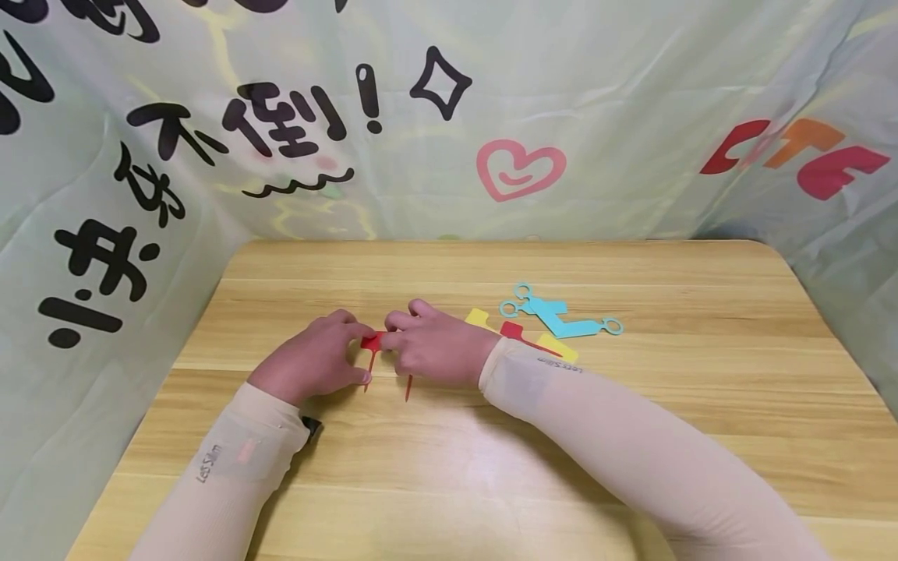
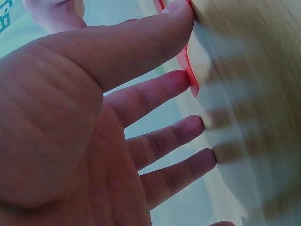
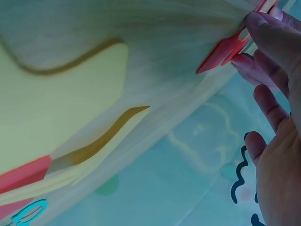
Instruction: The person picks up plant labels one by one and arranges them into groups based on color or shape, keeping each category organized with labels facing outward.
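Near the middle-left of the table, a red T-shaped plant label (image 1: pixel 371 344) lies with its thin stem toward me. My left hand (image 1: pixel 321 355) touches its broad head with a forefinger, thumb by the stem; the other fingers reach out fairly straight in the left wrist view. Beside it, my right hand (image 1: pixel 438 344) has curled fingers and covers most of a second red label (image 1: pixel 409 388), whose stem pokes out below. In the right wrist view, thumb and finger pinch red plastic (image 3: pixel 218 54). How the two red pieces meet is hidden behind the fingers.
Right of the hands lie yellow tags (image 1: pixel 559 347) and another red label (image 1: pixel 512 330), partly behind my right wrist. Farther back are light-blue tags (image 1: pixel 561 319) with ring ends. A printed cloth (image 1: pixel 603 93) hangs behind the wooden table (image 1: pixel 449 483).
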Tool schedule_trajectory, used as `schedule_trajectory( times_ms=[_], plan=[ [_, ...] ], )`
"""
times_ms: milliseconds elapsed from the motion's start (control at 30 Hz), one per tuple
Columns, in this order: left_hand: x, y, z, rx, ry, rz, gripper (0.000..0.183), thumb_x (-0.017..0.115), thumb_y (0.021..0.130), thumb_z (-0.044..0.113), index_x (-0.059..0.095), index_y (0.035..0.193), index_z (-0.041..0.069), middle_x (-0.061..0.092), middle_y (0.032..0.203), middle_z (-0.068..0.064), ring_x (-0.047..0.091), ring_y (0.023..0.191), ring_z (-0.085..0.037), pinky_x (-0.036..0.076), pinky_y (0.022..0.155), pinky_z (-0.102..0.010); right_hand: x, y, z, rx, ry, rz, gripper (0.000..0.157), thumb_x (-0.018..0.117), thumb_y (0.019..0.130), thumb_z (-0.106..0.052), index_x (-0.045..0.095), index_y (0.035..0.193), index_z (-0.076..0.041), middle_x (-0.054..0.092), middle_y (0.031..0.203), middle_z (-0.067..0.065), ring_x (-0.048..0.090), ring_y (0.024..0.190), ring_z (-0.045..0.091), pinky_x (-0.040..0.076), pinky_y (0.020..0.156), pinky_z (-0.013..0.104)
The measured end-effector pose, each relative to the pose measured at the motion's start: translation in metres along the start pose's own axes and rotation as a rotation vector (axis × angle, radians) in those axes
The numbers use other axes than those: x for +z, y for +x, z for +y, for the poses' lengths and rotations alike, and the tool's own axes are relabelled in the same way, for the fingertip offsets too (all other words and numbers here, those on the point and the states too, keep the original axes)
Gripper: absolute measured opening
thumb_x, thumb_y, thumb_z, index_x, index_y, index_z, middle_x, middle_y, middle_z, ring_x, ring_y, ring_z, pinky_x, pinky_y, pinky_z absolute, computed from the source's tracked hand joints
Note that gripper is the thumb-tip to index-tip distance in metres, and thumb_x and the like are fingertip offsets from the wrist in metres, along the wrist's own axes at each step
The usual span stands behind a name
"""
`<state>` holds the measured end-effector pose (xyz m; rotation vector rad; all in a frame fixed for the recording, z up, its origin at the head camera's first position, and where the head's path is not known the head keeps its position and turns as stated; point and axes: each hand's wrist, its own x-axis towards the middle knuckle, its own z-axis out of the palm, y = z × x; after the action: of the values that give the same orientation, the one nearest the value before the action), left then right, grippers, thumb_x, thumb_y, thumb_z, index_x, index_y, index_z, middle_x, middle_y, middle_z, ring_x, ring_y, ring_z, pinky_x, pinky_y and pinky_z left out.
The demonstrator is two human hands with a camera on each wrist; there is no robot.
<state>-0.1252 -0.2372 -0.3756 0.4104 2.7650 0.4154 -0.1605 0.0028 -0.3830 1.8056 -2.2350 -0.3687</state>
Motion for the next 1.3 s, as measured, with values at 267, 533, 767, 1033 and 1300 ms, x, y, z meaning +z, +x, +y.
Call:
schedule_trajectory(
  times_ms=[267,533,767,1033,1300],
  plan=[
    [0.0,0.001,0.0,0.021,0.005,0.005,0.061,0.093,0.091,0.029,0.073,0.144,0.009,0.063,0.137,-0.012,0.061,0.122,-0.036,0.055,0.103,-0.054,0.001,0.004,0.0,-0.01,0.001,0.014,0.027,0.073,0.109,-0.023,0.088,0.101,-0.044,0.067,0.135,-0.012,0.052,0.129,0.021,0.04,0.093,0.039],
    [-0.002,0.0,0.002,0.015,0.007,0.001,0.061,0.093,0.091,0.029,0.073,0.144,0.009,0.063,0.138,-0.013,0.063,0.12,-0.035,0.055,0.102,-0.053,0.001,0.006,0.002,-0.014,-0.017,0.019,0.024,0.075,0.108,-0.027,0.088,0.098,-0.045,0.068,0.133,-0.014,0.051,0.127,0.019,0.041,0.091,0.039],
    [-0.002,0.001,0.004,0.004,0.005,-0.015,0.06,0.093,0.092,0.03,0.073,0.144,0.009,0.063,0.14,-0.013,0.064,0.121,-0.035,0.055,0.103,-0.053,0.001,0.004,0.005,-0.01,0.02,0.036,0.02,0.077,0.107,-0.029,0.088,0.098,-0.044,0.07,0.132,-0.015,0.052,0.126,0.019,0.041,0.09,0.038],
    [-0.002,0.0,0.004,-0.019,0.013,-0.032,0.067,0.093,0.092,0.033,0.069,0.15,0.01,0.061,0.144,-0.015,0.063,0.123,-0.034,0.055,0.105,-0.056,-0.025,-0.02,0.019,0.133,0.245,0.073,0.015,0.082,0.103,-0.022,0.088,0.113,-0.031,0.069,0.139,-0.004,0.052,0.135,0.025,0.044,0.101,0.043],
    [-0.001,-0.003,0.004,-0.033,0.025,-0.036,0.071,0.091,0.093,0.034,0.065,0.155,0.011,0.057,0.153,-0.017,0.061,0.136,-0.039,0.052,0.111,-0.06,-0.043,-0.075,0.036,0.32,0.348,0.1,0.026,0.092,0.095,-0.023,0.084,0.12,-0.025,0.065,0.143,0.003,0.051,0.137,0.033,0.045,0.104,0.053]
  ],
)
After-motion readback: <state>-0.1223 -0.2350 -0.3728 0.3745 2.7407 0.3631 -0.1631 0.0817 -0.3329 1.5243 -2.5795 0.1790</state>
